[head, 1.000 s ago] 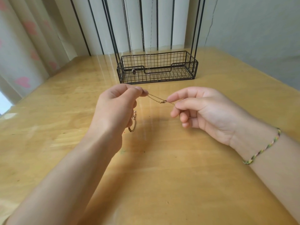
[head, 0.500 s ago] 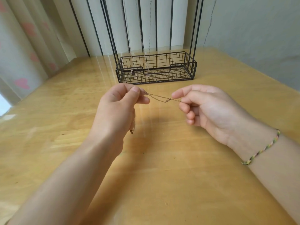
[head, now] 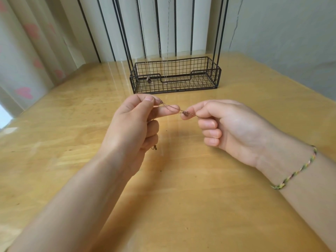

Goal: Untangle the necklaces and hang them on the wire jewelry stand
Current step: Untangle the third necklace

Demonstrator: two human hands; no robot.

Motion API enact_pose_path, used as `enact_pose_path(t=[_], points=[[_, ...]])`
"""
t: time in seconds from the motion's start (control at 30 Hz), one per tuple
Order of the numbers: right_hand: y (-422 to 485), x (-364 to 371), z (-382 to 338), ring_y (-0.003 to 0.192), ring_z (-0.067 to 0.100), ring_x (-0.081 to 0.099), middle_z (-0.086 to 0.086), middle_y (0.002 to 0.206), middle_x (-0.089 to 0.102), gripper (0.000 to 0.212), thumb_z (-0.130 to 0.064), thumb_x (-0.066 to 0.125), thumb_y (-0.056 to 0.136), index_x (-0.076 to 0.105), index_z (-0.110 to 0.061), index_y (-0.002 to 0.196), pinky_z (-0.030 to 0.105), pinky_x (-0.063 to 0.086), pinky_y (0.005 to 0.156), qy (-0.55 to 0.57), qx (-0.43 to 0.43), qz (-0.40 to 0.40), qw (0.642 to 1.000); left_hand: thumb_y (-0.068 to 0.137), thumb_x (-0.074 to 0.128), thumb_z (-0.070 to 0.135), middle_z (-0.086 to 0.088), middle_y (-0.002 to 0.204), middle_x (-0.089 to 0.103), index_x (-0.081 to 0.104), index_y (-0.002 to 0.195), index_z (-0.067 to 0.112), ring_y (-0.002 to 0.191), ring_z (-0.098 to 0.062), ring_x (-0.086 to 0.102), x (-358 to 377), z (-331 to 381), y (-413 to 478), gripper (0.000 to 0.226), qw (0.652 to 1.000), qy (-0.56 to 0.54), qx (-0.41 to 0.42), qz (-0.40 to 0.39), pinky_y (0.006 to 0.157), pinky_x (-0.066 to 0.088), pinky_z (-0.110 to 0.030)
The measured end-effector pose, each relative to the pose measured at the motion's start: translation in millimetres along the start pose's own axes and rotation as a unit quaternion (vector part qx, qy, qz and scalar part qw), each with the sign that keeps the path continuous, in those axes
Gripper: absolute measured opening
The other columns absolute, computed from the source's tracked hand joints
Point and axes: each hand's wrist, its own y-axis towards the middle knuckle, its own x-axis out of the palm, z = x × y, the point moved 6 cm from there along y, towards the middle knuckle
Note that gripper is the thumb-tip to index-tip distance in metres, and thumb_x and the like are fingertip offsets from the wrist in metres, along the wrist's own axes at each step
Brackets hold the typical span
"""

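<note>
A thin gold necklace chain (head: 170, 106) stretches between my two hands above the wooden table (head: 181, 197). My left hand (head: 134, 124) pinches one end between thumb and forefinger, and the chain crosses its extended finger; a small loose piece of chain (head: 155, 147) dangles below the palm. My right hand (head: 229, 126) pinches the other end at the clasp (head: 185, 113), its other fingers curled. The black wire jewelry stand (head: 175, 75) sits behind the hands, with thin chains (head: 164, 42) hanging into its basket and a small pendant (head: 149, 80) at the left.
Curtains with pink hearts (head: 25, 91) hang at the left, a ribbed wall panel (head: 163, 24) stands behind the stand. The table's right edge (head: 291, 84) runs close to the grey wall. A woven bracelet (head: 298, 170) is on my right wrist.
My hands have come closer together, so the stretch of chain between them is shorter. The chain now lies over my left hand's extended finger.
</note>
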Motion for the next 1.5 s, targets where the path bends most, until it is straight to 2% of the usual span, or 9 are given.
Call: enact_pose_path(t=[0.3, 0.57, 0.73, 0.83, 0.93, 1.07, 1.23, 1.37, 1.5], points=[[-0.4, -1.6, -1.3, 0.046, 0.008, 0.025, -0.006, 0.052, 0.032, 0.021, -0.001, 0.049, 0.088, 0.068, -0.008, 0.081, 0.021, 0.023, 0.044, -0.012, -0.027, 0.022, 0.999, 0.101, 0.038, 0.018, -0.008, 0.081, 0.074, 0.048, 0.083, 0.019, 0.035, -0.007, 0.018, -1.3, -0.7, 0.0, 0.02, 1.0, 0.019, 0.006, 0.005, 0.032, 0.018, -0.015], [0.2, -4.9, -5.1, 0.049, 0.004, 0.041, -0.016, 0.048, 0.048, 0.016, -0.008, 0.058, 0.085, 0.068, -0.019, 0.077, 0.023, 0.037, 0.048, -0.145, -0.081, 0.075, 0.983, 0.101, 0.039, 0.018, -0.004, 0.072, 0.07, 0.05, 0.083, 0.018, 0.037, -0.007, 0.018, 0.5, 0.3, 0.3, 0.021, 1.0, 0.017, 0.015, -0.001, 0.032, 0.02, -0.014], [0.1, -1.6, -4.3, 0.072, 0.015, 0.057, -0.001, 0.084, 0.069, 0.019, -0.01, 0.057, 0.085, 0.067, -0.022, 0.075, 0.018, 0.043, 0.059, -0.248, -0.112, 0.098, 0.957, 0.1, 0.042, 0.019, -0.001, 0.072, 0.069, 0.053, 0.084, 0.017, 0.041, -0.008, 0.019, 11.3, -0.9, -4.1, 0.02, 0.996, 0.065, 0.02, -0.054, 0.034, 0.022, -0.015], [-0.7, -1.0, -7.8, 0.08, 0.011, 0.061, -0.004, 0.087, 0.07, 0.023, -0.008, 0.053, 0.086, 0.069, -0.024, 0.079, 0.015, 0.043, 0.067, -0.212, -0.127, 0.099, 0.964, 0.099, 0.043, 0.018, 0.0, 0.071, 0.067, 0.054, 0.083, 0.016, 0.041, -0.008, 0.021, 17.5, -0.5, -7.5, 0.019, 0.993, 0.086, 0.026, -0.081, 0.035, 0.023, -0.015], [0.4, 4.9, -6.6, 0.09, 0.013, 0.063, -0.002, 0.083, 0.069, 0.023, -0.004, 0.05, 0.086, 0.069, -0.018, 0.085, 0.033, 0.049, 0.088, -0.097, -0.104, 0.038, 0.989, 0.098, 0.045, 0.017, 0.0, 0.067, 0.064, 0.056, 0.085, 0.013, 0.039, -0.006, 0.025, 20.0, 0.3, -9.6, 0.018, 0.989, 0.112, 0.046, -0.085, 0.036, 0.025, -0.014], [-0.7, 12.2, -2.9, 0.076, 0.017, 0.061, 0.002, 0.066, 0.062, 0.019, 0.0, 0.045, 0.086, 0.061, -0.011, 0.089, 0.04, 0.044, 0.086, -0.012, -0.076, -0.028, 0.997, 0.097, 0.047, 0.016, 0.001, 0.059, 0.058, 0.059, 0.085, 0.011, 0.038, -0.004, 0.029, 20.2, 2.8, -10.1, 0.018, 0.986, 0.13, 0.071, -0.07, 0.037, 0.026, -0.014], [-0.7, 14.1, -3.0, 0.059, 0.017, 0.053, 0.015, 0.075, 0.05, 0.015, 0.003, 0.047, 0.083, 0.058, -0.007, 0.087, 0.034, 0.048, 0.072, 0.027, -0.063, -0.052, 0.996, 0.096, 0.048, 0.016, 0.003, 0.054, 0.057, 0.061, 0.082, 0.013, 0.037, -0.005, 0.029, 18.4, 7.1, -10.3, 0.02, 0.985, 0.136, 0.096, -0.044, 0.037, 0.025, -0.015], [0.3, 11.1, -4.1, 0.049, 0.01, 0.04, -0.001, 0.059, 0.04, 0.01, -0.003, 0.054, 0.087, 0.058, -0.01, 0.08, 0.023, 0.046, 0.056, 0.039, -0.075, -0.033, 0.996, 0.097, 0.048, 0.017, 0.002, 0.052, 0.055, 0.061, 0.08, 0.015, 0.037, -0.005, 0.029, 16.6, 8.7, -10.3, 0.021, 0.986, 0.131, 0.096, -0.026, 0.037, 0.025, -0.016], [1.1, 7.8, -6.4, 0.047, 0.008, 0.039, -0.005, 0.055, 0.041, 0.008, -0.006, 0.057, 0.086, 0.061, -0.009, 0.08, 0.022, 0.045, 0.056, 0.031, -0.088, -0.018, 0.995, 0.097, 0.048, 0.017, 0.001, 0.053, 0.058, 0.061, 0.085, 0.014, 0.037, -0.007, 0.033, 15.3, 7.4, -10.1, 0.018, 0.986, 0.144, 0.086, -0.015, 0.039, 0.031, -0.021]])
